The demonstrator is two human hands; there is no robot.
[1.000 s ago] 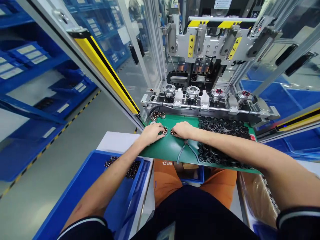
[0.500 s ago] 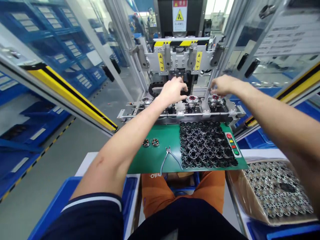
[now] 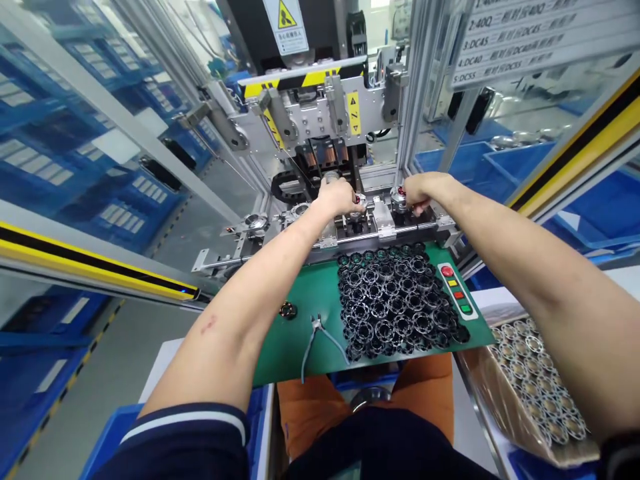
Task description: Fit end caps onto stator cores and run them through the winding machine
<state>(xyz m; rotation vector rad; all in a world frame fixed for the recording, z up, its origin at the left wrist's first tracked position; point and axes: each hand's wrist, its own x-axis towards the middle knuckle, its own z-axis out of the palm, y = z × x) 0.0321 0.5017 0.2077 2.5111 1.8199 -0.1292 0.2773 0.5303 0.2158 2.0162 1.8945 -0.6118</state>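
Note:
My left hand (image 3: 339,197) reaches over the machine's fixture rail, its fingers curled at a round metal part with a red centre (image 3: 358,203). My right hand (image 3: 419,191) is bent down over a similar red-centred part (image 3: 399,199) farther right, fingertips against its side. Both parts sit in the fixture, and the fingers partly hide them. On the green work surface (image 3: 310,287) lie many black ring parts (image 3: 385,300), blue-handled pliers (image 3: 317,325) and a small round part (image 3: 287,310) near my left forearm.
A metal press head with striped warning tape (image 3: 305,79) hangs above the fixture. A button panel (image 3: 458,291) is at the right edge of the green surface. A box of metal rings (image 3: 540,380) stands lower right. Yellow-black posts (image 3: 100,261) flank both sides.
The view has shifted and turned. My left hand has come down onto the middle red-centred part, and my right hand has lowered to the right-hand one.

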